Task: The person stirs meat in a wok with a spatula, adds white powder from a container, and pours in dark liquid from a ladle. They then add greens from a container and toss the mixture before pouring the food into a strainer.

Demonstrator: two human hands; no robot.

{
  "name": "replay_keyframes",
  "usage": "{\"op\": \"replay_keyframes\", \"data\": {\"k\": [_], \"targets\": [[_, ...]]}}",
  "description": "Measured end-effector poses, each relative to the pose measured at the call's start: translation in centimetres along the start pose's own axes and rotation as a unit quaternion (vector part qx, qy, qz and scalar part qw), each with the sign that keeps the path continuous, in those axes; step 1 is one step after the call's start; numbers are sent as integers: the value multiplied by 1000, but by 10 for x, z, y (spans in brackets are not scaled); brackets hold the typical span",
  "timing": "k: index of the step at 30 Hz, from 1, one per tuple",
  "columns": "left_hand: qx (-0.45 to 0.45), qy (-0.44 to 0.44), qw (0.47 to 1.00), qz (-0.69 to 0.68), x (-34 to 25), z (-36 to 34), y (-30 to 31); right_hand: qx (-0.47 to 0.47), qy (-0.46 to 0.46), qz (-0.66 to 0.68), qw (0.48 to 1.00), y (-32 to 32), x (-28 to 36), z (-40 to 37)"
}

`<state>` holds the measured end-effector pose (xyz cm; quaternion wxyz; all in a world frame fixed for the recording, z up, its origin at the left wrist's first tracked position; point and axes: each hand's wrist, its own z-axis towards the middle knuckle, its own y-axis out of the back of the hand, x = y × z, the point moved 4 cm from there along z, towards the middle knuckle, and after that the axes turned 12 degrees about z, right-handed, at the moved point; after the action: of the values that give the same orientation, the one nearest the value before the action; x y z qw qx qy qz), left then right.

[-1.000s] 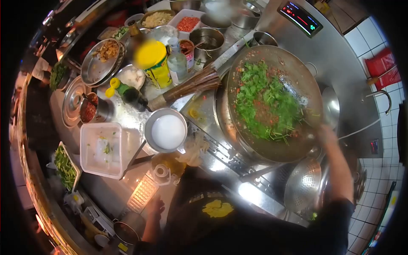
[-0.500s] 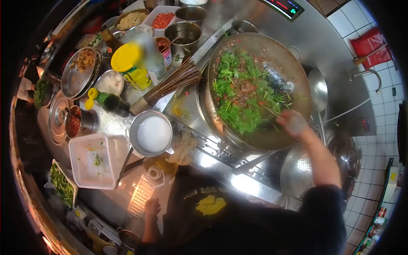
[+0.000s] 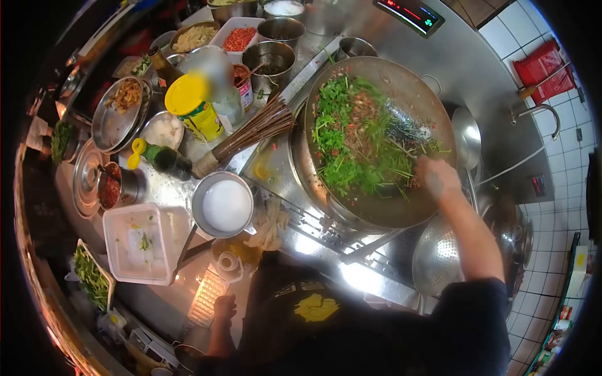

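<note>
Over the right side of a large wok [image 3: 376,216], my right hand [image 3: 437,178] is closed around a thin, pale, stick-like utensil [image 3: 404,149], which reaches into the food; its exact kind is hard to make out. Chopped green herbs [image 3: 338,144] fill the wok, mixed with brown shreds and bits of red chili. A bright silvery patch, blurred, lies beside them. Low at my left side, my left hand [image 3: 224,308] hangs with its fingers curled and nothing seen in it, close to a lit perforated panel [image 3: 205,301].
Left of the wok lie a bamboo brush [image 3: 251,135], a pot of white liquid [image 3: 226,205], a yellow-lidded can [image 3: 191,100] and a white plastic tub [image 3: 135,276]. A perforated strainer [image 3: 436,254] and a ladle [image 3: 466,135] are at the right, near the faucet [image 3: 545,113].
My right hand has shifted slightly right within the wok. The herbs have been turned over, showing more brown shreds in the middle. My left hand stays low at my side.
</note>
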<state>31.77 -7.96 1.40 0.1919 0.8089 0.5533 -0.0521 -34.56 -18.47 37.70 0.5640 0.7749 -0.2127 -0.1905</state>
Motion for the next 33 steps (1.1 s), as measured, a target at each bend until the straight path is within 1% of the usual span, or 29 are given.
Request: {"op": "replay_keyframes", "data": {"k": [2,3,4,6,7,8,9,10,11,12,14,15,16,17,20,21,24,27,29,30,31,32,33], "targets": [[10,-2,1000,11,-6,1,-7,23,-1,-36,999,34,-9,-42],[2,-1,1000,28,-20,-10,-11,55,-32,-61,996,51,-23,-54],[7,2,1000,12,-26,-11,-16,91,-65,-87,990,59,-41,-63],[14,5,1000,-23,-33,-11,-20,149,-75,-186,968,56,-74,-71],[9,-7,999,-38,-34,-10,-22,258,1,-138,956,30,-99,-61],[5,-15,999,-36,-38,-12,-23,161,128,-45,978,0,-94,-46],[3,-22,999,-33,-44,-16,-25,59,249,48,966,-23,-89,-38],[1,-25,999,-30,-43,-21,-27,95,133,140,977,-41,-69,-17],[3,-30,1000,0,-40,-19,-25,109,39,236,965,-44,-42,-6],[22,-39,999,16,-33,-13,-21,104,-55,330,937,-46,-16,4],[0,-10,1000,13,-35,-19,-15,67,-56,329,940,-15,-7,-1],[-17,-4,1000,22,-33,-20,-8,10,31,285,958,-11,-26,3],[-33,2,999,28,-32,-19,-5,-48,118,234,964,-6,-45,6],[-48,10,998,33,-29,-19,-4,-25,73,220,973,9,-46,7],[-27,5,999,21,-18,-11,0,-60,53,139,987,38,-29,14],[-22,-1,1000,20,-20,-5,-3,-71,71,121,988,40,-33,16],[-14,-4,1000,20,-18,-2,-3,-58,-84,13,995,51,-74,16],[-9,-1,1000,9,-23,-5,-13,-42,-125,-74,989,36,-110,40],[9,-13,1000,8,-21,-1,-16,-58,-5,-75,995,4,-88,58],[19,-19,1000,7,-21,0,-18,-59,38,-83,994,-17,-71,71],[10,-18,1000,23,-25,-2,-20,-26,-6,-44,999,7,-15,47],[3,-17,999,37,-30,-6,-25,-58,17,-60,996,4,-11,42],[-4,-16,999,51,-36,-7,-28,-50,24,-67,996,7,-17,30]]}}
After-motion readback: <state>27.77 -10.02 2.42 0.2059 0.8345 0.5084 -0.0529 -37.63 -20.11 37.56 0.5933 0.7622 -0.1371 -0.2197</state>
